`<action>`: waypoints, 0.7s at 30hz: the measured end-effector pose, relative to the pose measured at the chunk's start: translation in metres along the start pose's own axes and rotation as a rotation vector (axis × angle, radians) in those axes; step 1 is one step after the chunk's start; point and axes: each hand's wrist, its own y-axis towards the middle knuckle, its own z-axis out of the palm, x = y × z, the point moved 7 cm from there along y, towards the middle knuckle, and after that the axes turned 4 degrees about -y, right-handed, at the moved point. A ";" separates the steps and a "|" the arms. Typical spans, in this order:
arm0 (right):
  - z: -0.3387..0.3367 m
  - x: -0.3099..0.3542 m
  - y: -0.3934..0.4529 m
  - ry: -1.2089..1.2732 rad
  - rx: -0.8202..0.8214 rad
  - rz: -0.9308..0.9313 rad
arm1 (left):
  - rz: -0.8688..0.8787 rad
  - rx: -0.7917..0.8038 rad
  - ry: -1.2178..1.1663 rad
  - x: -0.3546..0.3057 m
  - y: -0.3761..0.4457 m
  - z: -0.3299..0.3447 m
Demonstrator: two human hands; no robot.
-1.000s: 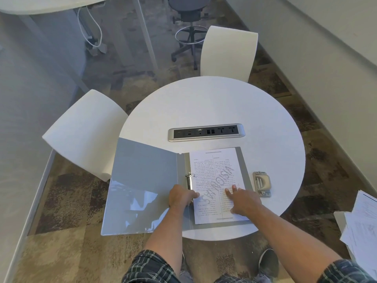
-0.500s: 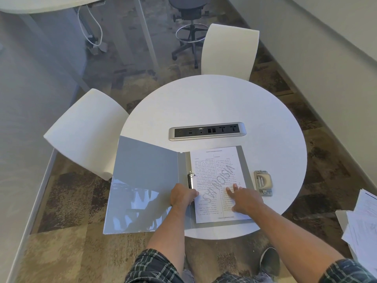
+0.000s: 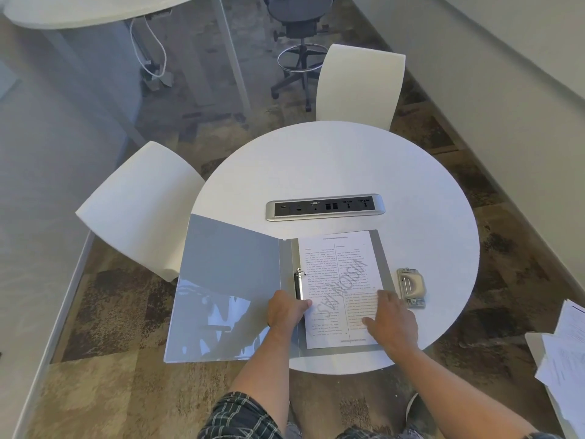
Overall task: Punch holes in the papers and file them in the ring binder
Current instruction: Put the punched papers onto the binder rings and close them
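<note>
- We see a grey plastic ring binder (image 3: pixel 234 280) lying open on the near part of the round white table (image 3: pixel 342 160), its front cover hanging out past the table's left edge.
- A printed white paper sheet (image 3: pixel 340 280) with two columns of text and a large diagonal watermark lies flat on the binder's right-hand board, just beside the metal ring mechanism (image 3: pixel 298 284) at the spine.
- Our left hand (image 3: pixel 286 308) sits at the near end of that mechanism with its fingers curled; whether they grip the metal or only rest against it, we cannot tell.
- Our right hand (image 3: pixel 391 316) lies spread and flat on the sheet's near right part, fingers straight, pressing the paper down.
- A silver metal hole punch (image 3: pixel 411 287) stands on the table just beside the binder's right edge, close to the right hand.
- A silver socket strip (image 3: pixel 325 206) is set into the table beyond the binder.
- A loose stack of white papers (image 3: pixel 563 353) sits well to the right of the binder, off the table.
- Two white chairs (image 3: pixel 139 204) stand at the table, left of and beyond the binder.
</note>
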 end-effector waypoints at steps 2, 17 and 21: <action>-0.006 -0.005 -0.001 0.029 -0.028 0.108 | 0.003 0.000 -0.010 -0.002 0.001 -0.002; 0.006 -0.003 -0.008 0.195 0.076 0.314 | -0.003 -0.012 0.010 0.008 0.003 0.001; 0.015 -0.013 0.002 0.334 0.115 0.314 | 0.006 -0.011 0.022 0.006 0.004 0.001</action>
